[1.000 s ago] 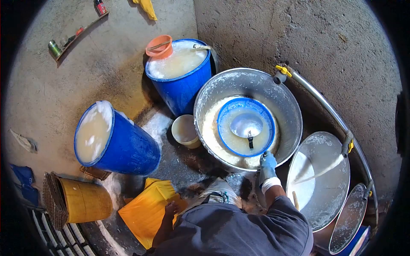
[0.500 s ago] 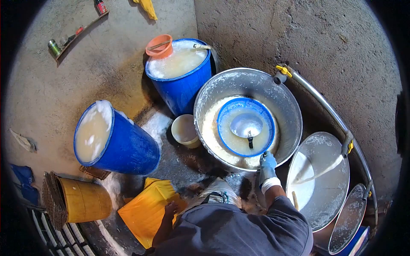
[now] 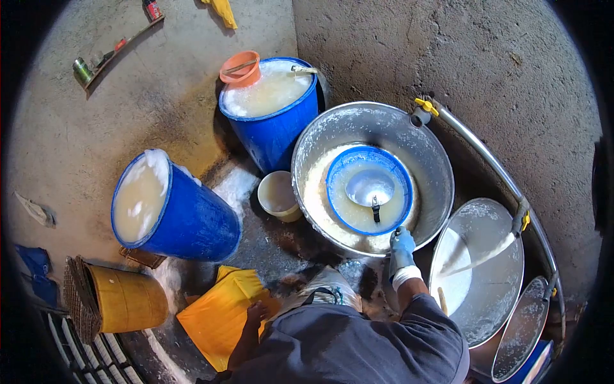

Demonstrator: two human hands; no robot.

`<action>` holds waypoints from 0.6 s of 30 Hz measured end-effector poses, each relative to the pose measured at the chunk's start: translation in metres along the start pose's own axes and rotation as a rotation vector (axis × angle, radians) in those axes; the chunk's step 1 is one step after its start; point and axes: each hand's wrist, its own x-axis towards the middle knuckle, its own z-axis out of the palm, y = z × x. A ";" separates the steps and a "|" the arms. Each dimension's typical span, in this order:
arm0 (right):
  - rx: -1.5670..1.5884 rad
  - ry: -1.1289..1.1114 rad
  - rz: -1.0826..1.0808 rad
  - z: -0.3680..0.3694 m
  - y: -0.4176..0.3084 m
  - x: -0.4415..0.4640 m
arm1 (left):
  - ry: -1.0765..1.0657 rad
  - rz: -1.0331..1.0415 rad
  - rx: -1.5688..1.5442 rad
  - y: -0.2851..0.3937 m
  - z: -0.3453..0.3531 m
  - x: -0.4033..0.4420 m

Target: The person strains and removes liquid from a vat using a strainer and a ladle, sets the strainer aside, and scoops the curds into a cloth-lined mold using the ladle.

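My right hand (image 3: 401,248), in a light blue-grey glove, is closed at the near rim of a large steel vat (image 3: 371,114). A small dark tip shows at its fingers; what it grips cannot be made out. Just beyond it, a blue-rimmed round basin (image 3: 332,203) of cloudy liquid sits inside the vat, amid whitish liquid. In the basin rests a shiny metal bowl (image 3: 369,185) with a black handle. My left hand (image 3: 257,312) is bare and hangs low beside a yellow-orange sheet (image 3: 214,320); its fingers are too dark to read.
Two blue drums (image 3: 198,221) of cloudy, frothy liquid stand left and behind; an orange basin (image 3: 240,75) sits on the rear one. A whitish bucket (image 3: 276,194) stands beside the vat. Rightward are another steel vat (image 3: 492,288) and a pipe (image 3: 489,157) with yellow valves. A yellow container (image 3: 131,297) is at left.
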 end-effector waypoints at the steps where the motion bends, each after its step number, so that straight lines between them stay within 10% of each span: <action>1: -0.001 -0.001 0.001 0.000 0.000 0.000 | 0.001 0.000 0.000 -0.005 -0.006 0.008; 18: 0.003 -0.022 0.010 -0.007 -0.004 -0.004 | -0.043 -0.070 -0.164 -0.012 -0.007 0.017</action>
